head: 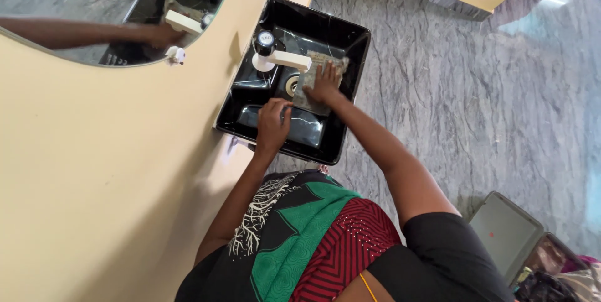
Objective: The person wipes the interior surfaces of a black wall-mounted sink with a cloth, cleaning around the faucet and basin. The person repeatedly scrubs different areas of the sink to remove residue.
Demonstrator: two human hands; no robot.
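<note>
We look down on a black square sink fixed to a cream wall, with our two bare arms reaching into it. Our right hand lies flat, fingers spread, pressing a grey cloth against the inside of the basin; the cloth sits just beside the drain and under the spout of the white tap, which has a dark round knob on top. Our left hand rests palm down on the near part of the basin, fingers loosely curled against the glossy black surface, grasping nothing that we can make out. An oval mirror hangs on the wall above the sink. The floor is grey veined stone, and a grey case lies open on it, well apart from the sink
</note>
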